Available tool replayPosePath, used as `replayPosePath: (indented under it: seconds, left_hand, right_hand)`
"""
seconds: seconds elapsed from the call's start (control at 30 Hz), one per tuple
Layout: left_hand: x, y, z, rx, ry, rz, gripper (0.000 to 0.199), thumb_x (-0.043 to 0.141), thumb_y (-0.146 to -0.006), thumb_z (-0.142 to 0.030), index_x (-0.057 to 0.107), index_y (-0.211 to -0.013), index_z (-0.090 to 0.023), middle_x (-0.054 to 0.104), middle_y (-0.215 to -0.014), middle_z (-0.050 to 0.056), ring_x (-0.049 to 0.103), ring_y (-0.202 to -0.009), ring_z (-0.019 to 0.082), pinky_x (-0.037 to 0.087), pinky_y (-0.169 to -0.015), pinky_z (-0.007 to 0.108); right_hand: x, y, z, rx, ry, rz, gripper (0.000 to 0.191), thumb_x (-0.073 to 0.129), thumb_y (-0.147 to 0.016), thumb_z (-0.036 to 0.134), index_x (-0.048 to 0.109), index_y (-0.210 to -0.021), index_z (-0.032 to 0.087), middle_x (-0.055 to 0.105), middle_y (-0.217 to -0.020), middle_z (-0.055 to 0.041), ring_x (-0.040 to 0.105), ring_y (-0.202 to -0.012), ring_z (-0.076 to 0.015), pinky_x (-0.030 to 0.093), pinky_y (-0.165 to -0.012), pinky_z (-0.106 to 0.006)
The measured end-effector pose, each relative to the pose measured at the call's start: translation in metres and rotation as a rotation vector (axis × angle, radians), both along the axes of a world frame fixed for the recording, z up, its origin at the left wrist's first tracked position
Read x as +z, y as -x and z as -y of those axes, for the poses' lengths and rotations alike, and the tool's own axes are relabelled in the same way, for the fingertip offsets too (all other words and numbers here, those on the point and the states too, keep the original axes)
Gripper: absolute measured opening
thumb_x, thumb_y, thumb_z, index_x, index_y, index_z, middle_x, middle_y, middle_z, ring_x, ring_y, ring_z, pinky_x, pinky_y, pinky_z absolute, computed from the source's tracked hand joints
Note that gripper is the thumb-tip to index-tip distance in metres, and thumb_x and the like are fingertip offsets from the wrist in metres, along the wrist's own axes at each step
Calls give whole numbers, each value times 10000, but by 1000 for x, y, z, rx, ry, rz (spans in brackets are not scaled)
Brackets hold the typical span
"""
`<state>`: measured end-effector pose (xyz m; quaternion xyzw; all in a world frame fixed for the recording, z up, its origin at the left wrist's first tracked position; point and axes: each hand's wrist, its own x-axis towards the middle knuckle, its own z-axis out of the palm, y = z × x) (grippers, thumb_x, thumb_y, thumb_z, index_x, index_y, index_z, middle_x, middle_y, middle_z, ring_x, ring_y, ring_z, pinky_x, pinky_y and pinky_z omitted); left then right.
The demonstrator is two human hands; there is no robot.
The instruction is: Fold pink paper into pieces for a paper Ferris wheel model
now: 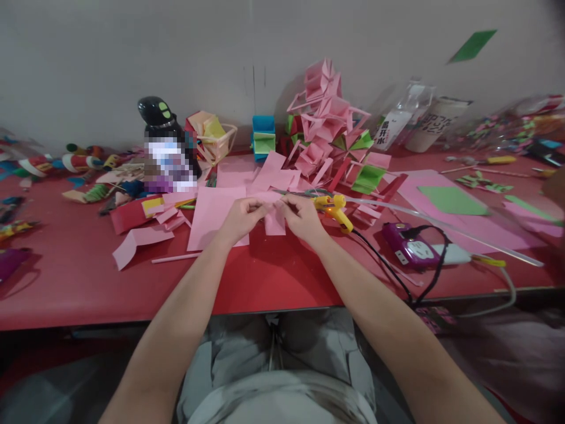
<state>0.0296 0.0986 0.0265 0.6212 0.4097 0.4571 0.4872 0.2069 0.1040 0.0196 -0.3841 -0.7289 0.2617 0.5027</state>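
A small strip of pink paper is pinched between my two hands, just above the red tabletop. My left hand closes thumb and fingers on its left edge. On the opposite edge, my right hand grips it the same way. Behind and left of the strip lies a larger pink sheet, partly under my left hand. Just right of my right hand rests a yellow hot glue gun with a long clear glue stick sticking out of its back. Scissors lie partly hidden behind my hands.
Folded pink paper shapes are piled against the wall. A purple power strip with black cord sits at right, near green paper. A plastic bottle and a paper cup stand behind. A black figure-shaped object stands at left.
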Motion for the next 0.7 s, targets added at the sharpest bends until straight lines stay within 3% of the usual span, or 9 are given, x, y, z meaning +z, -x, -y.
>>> replayPosePath:
  seconds: [0.23,0.4,0.57,0.7]
  left_hand:
    - [-5,3,-2,144,-110,-157,381,724,-794,-517,640,-685,-161,572,-631,10,532,-603,139,465,-572,258]
    - [-3,-2,-1,59,-65,-95,392,720,-789,-529,633,-691,-160,596,-657,5,535,-604,128,461,-598,256]
    - [-1,-3,0,106,-124,-186,373,695,-810,-496,616,-654,-167,579,-612,-1,518,-563,120,426,-565,253]
    - [1,-6,4,51,-72,-162,303,675,-819,-411,589,-652,-173,538,-606,-18,520,-566,117,488,-591,256]
  right_hand:
    - [-3,3,-1,-22,47,-31,305,555,-904,384,563,-672,187,496,-624,16,438,-615,-125,357,-601,-278]
    - [2,1,2,-106,5,-44,312,543,-912,370,544,-659,186,481,-609,14,410,-599,-123,345,-586,-277]
    - [5,1,4,-122,-6,-71,323,553,-915,359,531,-645,183,469,-597,19,379,-569,-110,314,-559,-275]
    - [4,0,2,-147,-14,-86,311,559,-916,370,570,-669,181,484,-599,20,392,-571,-112,316,-560,-275]
